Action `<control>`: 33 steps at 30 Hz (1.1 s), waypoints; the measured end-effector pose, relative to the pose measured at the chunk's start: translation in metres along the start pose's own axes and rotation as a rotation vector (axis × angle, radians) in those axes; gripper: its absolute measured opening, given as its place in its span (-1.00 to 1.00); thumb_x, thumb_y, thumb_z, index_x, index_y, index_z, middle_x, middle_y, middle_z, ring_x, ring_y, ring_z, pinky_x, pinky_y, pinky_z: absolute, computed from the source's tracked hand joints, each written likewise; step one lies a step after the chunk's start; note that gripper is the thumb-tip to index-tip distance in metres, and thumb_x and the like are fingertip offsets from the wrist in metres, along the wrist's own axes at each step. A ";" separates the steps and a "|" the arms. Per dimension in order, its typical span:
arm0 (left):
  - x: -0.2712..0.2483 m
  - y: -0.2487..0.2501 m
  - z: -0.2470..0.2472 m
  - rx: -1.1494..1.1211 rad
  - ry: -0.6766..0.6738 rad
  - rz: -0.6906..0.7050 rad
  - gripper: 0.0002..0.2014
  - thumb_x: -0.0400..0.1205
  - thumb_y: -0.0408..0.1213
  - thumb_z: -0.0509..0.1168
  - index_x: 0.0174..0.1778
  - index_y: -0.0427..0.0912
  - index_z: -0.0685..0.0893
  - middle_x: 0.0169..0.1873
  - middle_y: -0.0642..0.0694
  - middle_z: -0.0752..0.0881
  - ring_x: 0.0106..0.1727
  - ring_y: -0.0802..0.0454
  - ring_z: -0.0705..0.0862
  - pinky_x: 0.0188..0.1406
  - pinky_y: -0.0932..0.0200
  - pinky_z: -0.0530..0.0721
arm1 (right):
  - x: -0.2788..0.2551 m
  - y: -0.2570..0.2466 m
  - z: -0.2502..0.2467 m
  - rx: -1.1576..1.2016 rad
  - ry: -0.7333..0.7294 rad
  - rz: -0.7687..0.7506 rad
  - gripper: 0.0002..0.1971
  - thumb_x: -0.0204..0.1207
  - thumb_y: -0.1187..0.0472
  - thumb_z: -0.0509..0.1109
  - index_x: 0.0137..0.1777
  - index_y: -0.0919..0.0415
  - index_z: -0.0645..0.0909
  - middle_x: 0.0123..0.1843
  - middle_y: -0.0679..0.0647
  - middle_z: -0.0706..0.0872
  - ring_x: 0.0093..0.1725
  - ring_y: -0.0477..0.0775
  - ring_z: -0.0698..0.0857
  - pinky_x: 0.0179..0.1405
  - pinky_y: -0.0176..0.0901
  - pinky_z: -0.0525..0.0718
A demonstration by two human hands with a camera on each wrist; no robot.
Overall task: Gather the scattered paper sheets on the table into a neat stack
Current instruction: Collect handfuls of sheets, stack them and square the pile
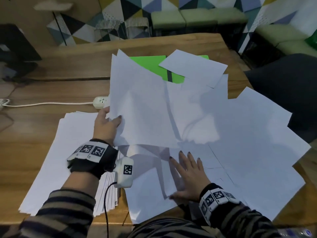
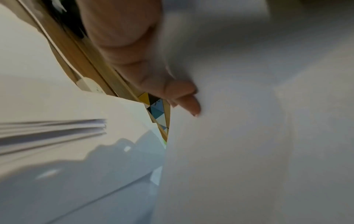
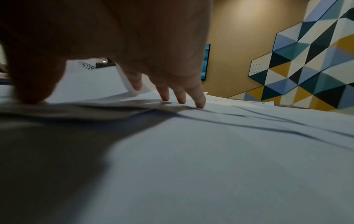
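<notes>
My left hand (image 1: 109, 122) pinches the left edge of a few lifted white sheets (image 1: 147, 107), thumb on top; in the left wrist view the thumb (image 2: 180, 94) lies against that paper (image 2: 249, 136). My right hand (image 1: 187, 174) lies flat, fingers spread, on the scattered white sheets (image 1: 248, 152) near the front of the table; its fingertips (image 3: 199, 103) press the paper (image 3: 210, 166). A thick stack of white sheets (image 1: 60, 169) lies at the left under my left forearm. Green sheets (image 1: 151, 64) show beneath the far white ones.
The wooden table (image 1: 51, 66) carries a white power strip (image 1: 101, 102) with its cable running left. A dark chair (image 1: 283, 93) stands at the right edge. Green seats (image 1: 197, 18) and a patterned wall are behind the table.
</notes>
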State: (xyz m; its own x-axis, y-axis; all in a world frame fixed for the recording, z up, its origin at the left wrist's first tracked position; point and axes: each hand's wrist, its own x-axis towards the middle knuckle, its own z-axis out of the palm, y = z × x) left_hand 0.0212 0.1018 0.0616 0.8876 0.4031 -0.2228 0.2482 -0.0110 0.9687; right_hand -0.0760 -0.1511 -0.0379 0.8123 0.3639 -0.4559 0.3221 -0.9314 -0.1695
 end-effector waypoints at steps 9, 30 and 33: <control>0.007 0.002 -0.005 -0.281 0.057 -0.006 -0.71 0.61 -0.54 0.24 -0.11 0.04 0.54 0.05 -0.24 0.65 0.06 -0.14 0.61 0.40 -0.26 0.50 | -0.005 -0.011 -0.002 0.026 0.138 -0.066 0.11 0.11 -0.63 0.10 0.57 -0.26 -0.36 0.69 0.21 -0.14 0.63 0.47 -0.10 0.33 0.70 0.11; 0.017 -0.063 -0.074 0.546 -0.082 -0.222 -0.63 0.51 -0.53 0.27 0.24 -0.31 0.51 0.07 -0.28 0.64 0.03 -0.23 0.62 -0.02 0.01 0.59 | 0.022 -0.044 -0.076 1.159 0.715 0.034 -0.67 0.68 0.34 0.05 0.28 -0.01 0.50 0.08 0.25 0.71 0.11 0.44 0.59 -0.05 -0.42 0.57; 0.017 -0.065 -0.073 0.483 -0.187 -0.243 -0.72 0.49 -0.53 0.28 0.10 -0.27 0.54 -0.03 -0.26 0.67 -0.10 -0.20 0.66 -0.18 0.09 0.59 | 0.031 -0.068 -0.088 1.054 0.584 -0.115 -0.59 0.69 0.36 0.04 0.24 -0.21 0.46 0.17 0.35 0.69 0.15 0.51 0.58 0.04 -0.25 0.62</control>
State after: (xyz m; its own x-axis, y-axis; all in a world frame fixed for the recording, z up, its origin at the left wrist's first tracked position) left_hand -0.0079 0.1761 0.0026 0.8257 0.2779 -0.4909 0.5636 -0.3728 0.7371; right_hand -0.0302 -0.0758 0.0364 0.9897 0.1410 0.0255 0.0732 -0.3448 -0.9358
